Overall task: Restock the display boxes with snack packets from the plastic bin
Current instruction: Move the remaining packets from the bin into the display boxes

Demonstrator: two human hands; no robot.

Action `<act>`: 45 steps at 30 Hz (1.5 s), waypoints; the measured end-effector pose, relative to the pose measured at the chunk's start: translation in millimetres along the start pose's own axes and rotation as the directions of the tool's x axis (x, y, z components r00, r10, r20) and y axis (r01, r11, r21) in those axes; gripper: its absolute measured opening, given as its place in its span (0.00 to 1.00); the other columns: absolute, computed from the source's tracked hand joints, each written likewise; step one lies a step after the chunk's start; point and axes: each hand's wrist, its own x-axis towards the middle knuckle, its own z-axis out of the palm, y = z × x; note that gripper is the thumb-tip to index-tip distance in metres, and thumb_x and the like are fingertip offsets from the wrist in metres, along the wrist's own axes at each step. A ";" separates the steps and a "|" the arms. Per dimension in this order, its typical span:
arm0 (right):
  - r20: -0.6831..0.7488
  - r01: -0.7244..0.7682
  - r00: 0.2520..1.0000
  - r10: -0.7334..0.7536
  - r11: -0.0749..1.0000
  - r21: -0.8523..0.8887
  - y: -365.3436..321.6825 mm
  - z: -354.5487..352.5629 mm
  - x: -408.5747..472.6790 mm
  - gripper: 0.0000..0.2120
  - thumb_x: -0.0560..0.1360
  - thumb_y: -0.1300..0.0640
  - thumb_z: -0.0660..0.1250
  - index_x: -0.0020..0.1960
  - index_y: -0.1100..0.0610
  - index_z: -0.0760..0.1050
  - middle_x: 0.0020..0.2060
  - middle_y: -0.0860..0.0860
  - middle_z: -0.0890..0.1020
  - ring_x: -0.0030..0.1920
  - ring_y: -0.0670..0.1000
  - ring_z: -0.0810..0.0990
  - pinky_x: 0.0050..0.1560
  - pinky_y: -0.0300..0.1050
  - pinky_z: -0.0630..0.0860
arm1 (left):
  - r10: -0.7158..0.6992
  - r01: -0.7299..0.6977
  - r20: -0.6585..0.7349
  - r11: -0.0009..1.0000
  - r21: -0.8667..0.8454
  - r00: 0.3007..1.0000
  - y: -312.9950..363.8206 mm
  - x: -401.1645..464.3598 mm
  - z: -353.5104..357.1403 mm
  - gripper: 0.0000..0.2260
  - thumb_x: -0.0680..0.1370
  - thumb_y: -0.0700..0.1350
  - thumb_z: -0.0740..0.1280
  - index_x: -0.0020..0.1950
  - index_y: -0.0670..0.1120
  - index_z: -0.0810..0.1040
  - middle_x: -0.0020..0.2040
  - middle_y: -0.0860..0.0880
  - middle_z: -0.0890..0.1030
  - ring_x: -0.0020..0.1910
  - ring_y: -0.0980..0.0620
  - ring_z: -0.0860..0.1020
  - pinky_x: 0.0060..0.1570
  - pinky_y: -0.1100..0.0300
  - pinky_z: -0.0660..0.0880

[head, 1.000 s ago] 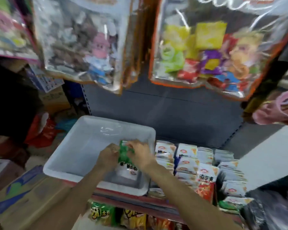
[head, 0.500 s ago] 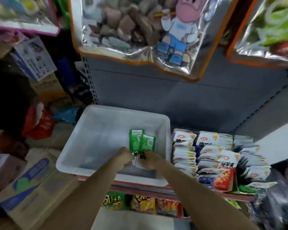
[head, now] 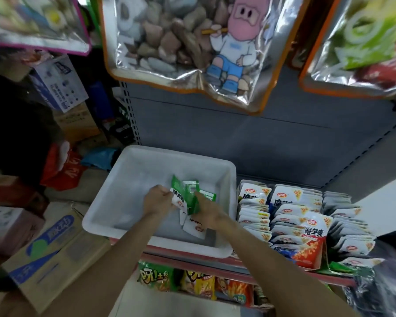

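Note:
A white plastic bin [head: 133,179] sits on the shelf's left part. Inside it, both my hands hold a small bunch of green-and-white snack packets [head: 188,193]. My left hand [head: 157,201] grips the bunch from the left; my right hand [head: 207,210] grips it from the right. A white packet [head: 194,227] lies on the bin floor below them. To the bin's right stand display boxes [head: 311,252] packed with rows of white snack packets [head: 254,209].
Large foil snack bags [head: 192,49] hang overhead against the grey shelf back. Cardboard cartons [head: 44,252] and a red bag [head: 62,165] crowd the floor at left. A lower shelf holds chip bags [head: 197,282]. A dark bag [head: 380,291] sits at right.
The view tilted and moved left. The packets in my hands rose a little and fanned out, the left hand shifting to grip their left side.

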 end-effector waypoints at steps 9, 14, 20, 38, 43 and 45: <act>-0.434 0.404 0.793 -0.428 0.902 -0.151 -0.2 -71.9 -51.8 0.17 0.76 0.63 0.63 0.64 0.52 0.75 0.58 0.52 0.79 0.58 0.51 0.76 0.57 0.49 0.74 | 0.131 -0.038 0.137 0.844 -0.535 0.982 78.8 -55.4 -17.3 0.10 0.79 0.43 0.62 0.39 0.42 0.75 0.32 0.46 0.82 0.23 0.56 0.77 0.31 0.62 0.69; -0.696 0.411 0.652 -0.300 0.912 -0.008 48.4 -128.0 -103.1 0.13 0.76 0.60 0.67 0.33 0.55 0.72 0.26 0.46 0.70 0.28 0.45 0.68 0.32 0.42 0.64 | 0.283 -0.152 0.133 0.790 -0.594 0.950 132.3 -89.5 30.8 0.11 0.81 0.44 0.58 0.42 0.46 0.76 0.39 0.48 0.82 0.37 0.53 0.78 0.38 0.64 0.69; -0.799 0.390 0.586 -0.133 0.911 0.135 139.7 -186.2 -165.5 0.24 0.75 0.64 0.68 0.27 0.47 0.62 0.19 0.44 0.71 0.26 0.37 0.72 0.29 0.33 0.63 | 0.560 -0.475 0.321 0.825 -0.308 0.764 167.4 -128.0 123.8 0.05 0.78 0.39 0.65 0.49 0.49 0.74 0.47 0.55 0.77 0.48 0.57 0.76 0.44 0.73 0.71; -0.505 0.309 0.852 -0.138 0.911 0.272 289.2 -237.5 -186.9 0.05 0.77 0.63 0.65 0.50 0.57 0.79 0.45 0.50 0.83 0.44 0.40 0.80 0.47 0.35 0.74 | 0.474 -0.777 0.628 0.490 0.394 0.617 187.9 -179.4 246.5 0.17 0.77 0.45 0.61 0.64 0.55 0.73 0.63 0.51 0.76 0.64 0.51 0.68 0.64 0.51 0.65; -0.317 0.161 0.947 -0.042 0.920 0.358 291.9 -235.3 -172.5 0.09 0.78 0.59 0.64 0.52 0.64 0.79 0.49 0.60 0.83 0.46 0.54 0.79 0.52 0.50 0.75 | 0.451 -0.772 0.643 0.501 0.391 0.619 182.1 -182.2 242.0 0.18 0.78 0.44 0.60 0.67 0.56 0.72 0.66 0.52 0.73 0.65 0.50 0.66 0.66 0.49 0.62; -0.360 0.186 0.932 -0.041 0.908 0.376 290.0 -233.8 -166.0 0.08 0.78 0.61 0.64 0.50 0.62 0.80 0.47 0.58 0.84 0.46 0.54 0.81 0.53 0.50 0.77 | 0.453 -0.771 0.639 0.499 0.395 0.621 181.0 -182.4 242.4 0.19 0.78 0.45 0.60 0.69 0.56 0.70 0.69 0.53 0.71 0.65 0.49 0.65 0.66 0.49 0.61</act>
